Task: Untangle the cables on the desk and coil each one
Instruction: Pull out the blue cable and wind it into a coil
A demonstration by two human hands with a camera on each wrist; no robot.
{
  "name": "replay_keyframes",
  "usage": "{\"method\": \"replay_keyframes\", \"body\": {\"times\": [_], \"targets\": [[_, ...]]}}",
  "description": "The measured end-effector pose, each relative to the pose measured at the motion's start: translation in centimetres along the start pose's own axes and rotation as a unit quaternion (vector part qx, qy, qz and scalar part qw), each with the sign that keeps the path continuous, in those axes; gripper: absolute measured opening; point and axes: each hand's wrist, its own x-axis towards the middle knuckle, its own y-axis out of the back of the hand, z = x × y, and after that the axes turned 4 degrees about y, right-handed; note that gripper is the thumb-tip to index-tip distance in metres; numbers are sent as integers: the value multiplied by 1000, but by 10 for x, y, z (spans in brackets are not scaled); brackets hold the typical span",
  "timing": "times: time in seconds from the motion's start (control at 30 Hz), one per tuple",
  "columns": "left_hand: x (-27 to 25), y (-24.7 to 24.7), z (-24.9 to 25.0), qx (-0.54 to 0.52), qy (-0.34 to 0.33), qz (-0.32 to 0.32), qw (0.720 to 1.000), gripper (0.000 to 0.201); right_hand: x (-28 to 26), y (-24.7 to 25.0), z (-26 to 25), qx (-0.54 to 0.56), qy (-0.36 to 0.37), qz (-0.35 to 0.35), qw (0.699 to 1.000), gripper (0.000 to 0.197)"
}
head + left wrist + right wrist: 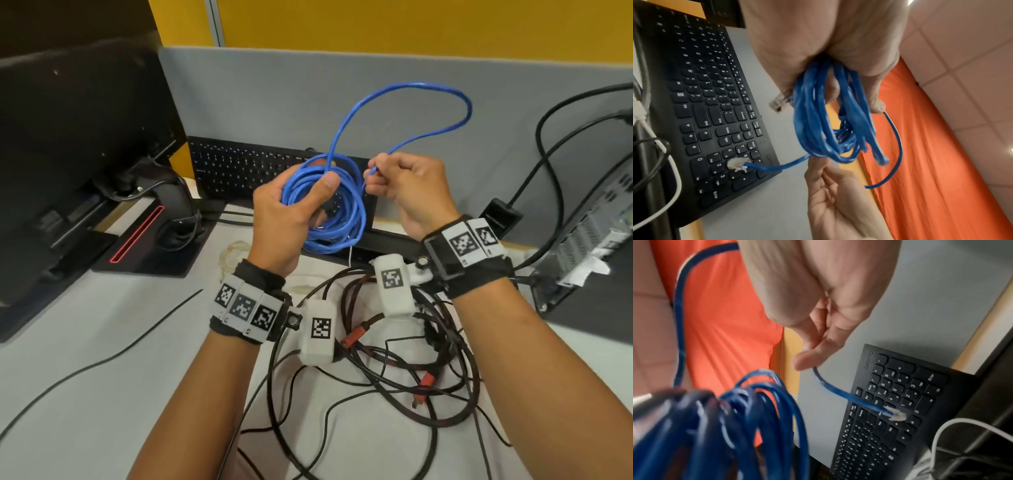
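A blue network cable (329, 205) is wound into a coil held up over the desk. My left hand (291, 212) grips the coil, thumb pressed across its strands (818, 113). One loose loop (411, 102) arcs up to my right hand (394, 185), which pinches the cable near its free end. Its clear plug (897, 416) hangs below the right fingers (813, 356), over the keyboard. A second clear plug (781, 102) sticks out beside the left palm. Below my wrists a tangle of black and dark red cables (394, 370) lies on the desk.
A black keyboard (239, 168) leans against the grey partition (342, 102). A monitor with its stand (85, 154) fills the left. A computer case (589, 233) stands at right with black leads. A thin black wire (120, 349) and a cream cable (233, 253) lie on the desk.
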Motion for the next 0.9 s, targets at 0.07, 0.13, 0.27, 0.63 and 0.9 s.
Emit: {"method": "replay_keyframes", "body": {"times": [0.07, 0.13, 0.27, 0.63, 0.9], "targets": [[1, 1, -1, -29, 17, 15, 999, 21, 4, 5, 0, 50, -32, 32, 998, 25], [2, 1, -1, -54, 35, 22, 998, 31, 8, 6, 3, 83, -51, 76, 992, 24], [0, -3, -5, -67, 41, 5, 997, 29, 9, 4, 12, 89, -64, 146, 983, 20], [2, -2, -10, -62, 77, 45, 994, 40, 9, 6, 21, -31, 60, 183, 981, 34], [0, -4, -15, -76, 104, 29, 991, 45, 8, 3, 25, -196, 145, 167, 955, 36]]}}
